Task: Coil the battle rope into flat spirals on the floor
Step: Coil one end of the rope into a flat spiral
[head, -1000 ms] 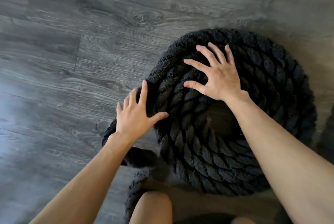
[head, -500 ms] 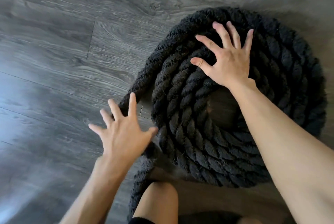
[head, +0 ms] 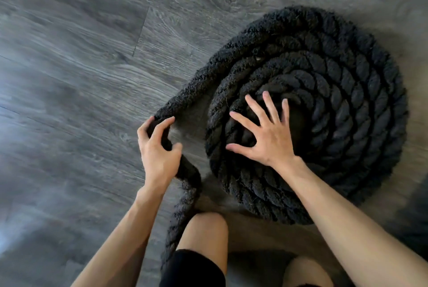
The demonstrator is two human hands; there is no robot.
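While our right hand [head: 266, 140] lies flat with its fingers spread on the inner turns of the thick black braided battle rope [head: 347, 83], which sits as a wide spiral on the grey wood-plank floor [head: 81, 66], our left hand [head: 157, 150] curls its fingers round the loose outer run [head: 185, 94], which stands off from the coil with bare floor between. We judge the risk lies here: a hard tug could drag the spiral sideways or make a turn ride up over its neighbour, especially should the right palm ease its press.
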